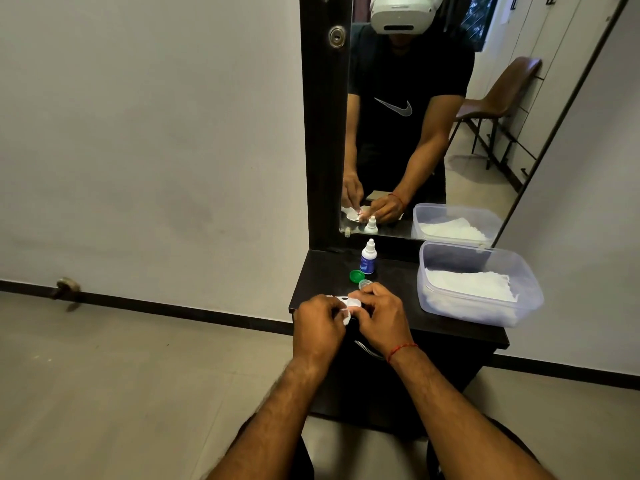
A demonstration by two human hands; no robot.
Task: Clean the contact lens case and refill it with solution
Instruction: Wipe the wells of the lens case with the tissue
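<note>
Both hands meet over the near left edge of the dark table (394, 271). The right hand (381, 315) has its fingers curled around the white lens case (350, 301), holding it just above the tabletop. The left hand (318, 320) pinches a scrap of white tissue (346, 318) against the case. How the fingertips sit under it cannot be seen.

Just beyond the hands lie 2 caps: a green cap (355, 275) and a paler cap (364, 284) beside it. The small solution bottle (368, 258) stands upright just behind them. To the right sits a clear plastic tub (450, 254) holding white tissues (474, 285). A mirror (415, 133) stands at the far edge, and a red thread (401, 351) circles the right wrist.
</note>
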